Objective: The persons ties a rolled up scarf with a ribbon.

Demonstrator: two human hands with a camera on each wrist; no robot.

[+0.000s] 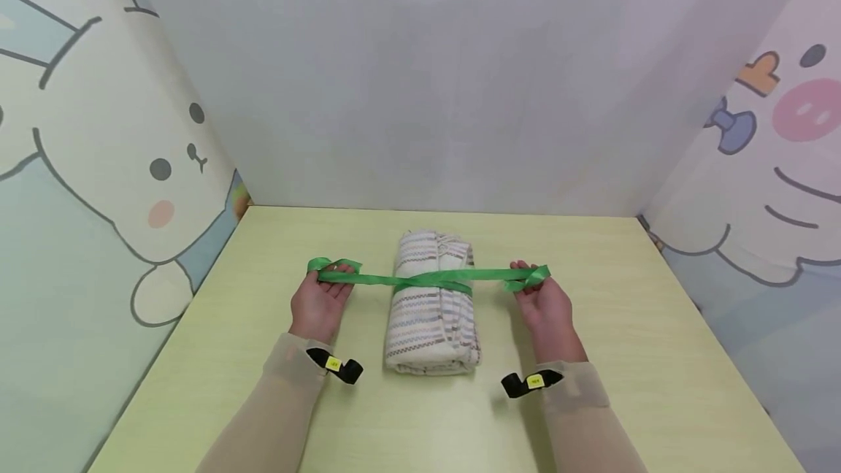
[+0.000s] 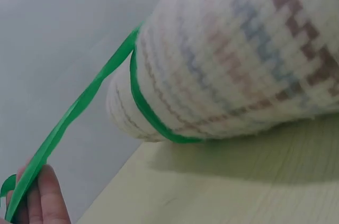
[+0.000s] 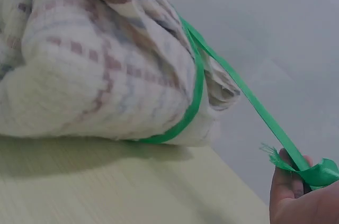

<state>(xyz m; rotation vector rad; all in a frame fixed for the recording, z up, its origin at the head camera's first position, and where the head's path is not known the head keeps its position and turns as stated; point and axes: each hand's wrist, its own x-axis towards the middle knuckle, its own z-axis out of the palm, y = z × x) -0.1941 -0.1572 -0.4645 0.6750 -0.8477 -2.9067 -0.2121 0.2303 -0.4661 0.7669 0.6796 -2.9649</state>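
Note:
A rolled striped white blanket lies in the middle of the pale green table. A green ribbon is wound around its middle and crossed on top. My left hand grips the ribbon's left end, pulled taut out to the left. My right hand grips the right end, pulled out to the right. In the left wrist view the ribbon runs from the blanket down to my fingers. The right wrist view shows the ribbon stretched from the blanket to my fingers.
Walls with cartoon animal drawings enclose the table on the left, back and right. Black straps with yellow tags sit on both wrists. Bare tabletop lies on either side of the blanket.

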